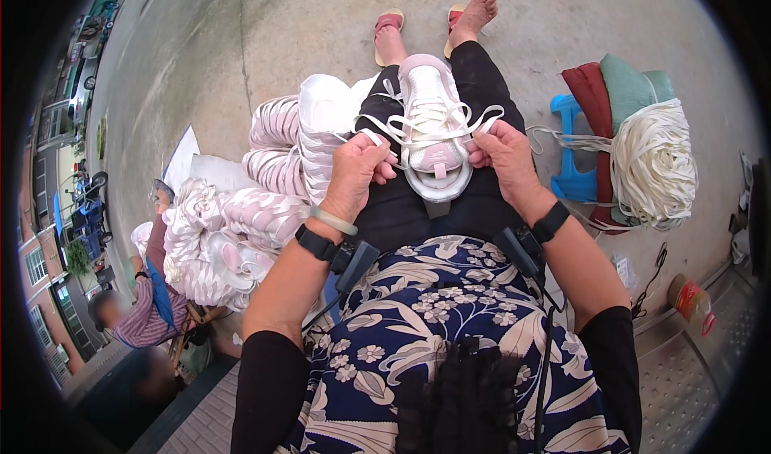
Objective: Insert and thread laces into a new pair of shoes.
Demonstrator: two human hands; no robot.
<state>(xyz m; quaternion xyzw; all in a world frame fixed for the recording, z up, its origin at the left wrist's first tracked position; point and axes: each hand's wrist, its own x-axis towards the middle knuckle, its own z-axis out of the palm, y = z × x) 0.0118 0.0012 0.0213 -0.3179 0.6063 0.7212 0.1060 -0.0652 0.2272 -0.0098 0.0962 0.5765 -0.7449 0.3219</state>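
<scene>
A white and pink sneaker (434, 105) rests on my lap between my thighs, its toe pointing away from me and its heel opening near my body. White shoelaces (426, 133) cross its tongue and loop out to both sides. On the left of the shoe, my left hand (361, 169) pinches one lace between thumb and fingers. My right hand (502, 153) pinches the lace on the other side, close to the collar. Both hands are level with the tongue.
Stacked pink-and-white shoe uppers (277, 145) and more bundled ones (229, 221) lie to the left. At right, a blue stool (572, 173) bears folded cloths and a big bundle of white laces (658, 165). A plastic bottle (692, 303) is at lower right. Two people sit at far left.
</scene>
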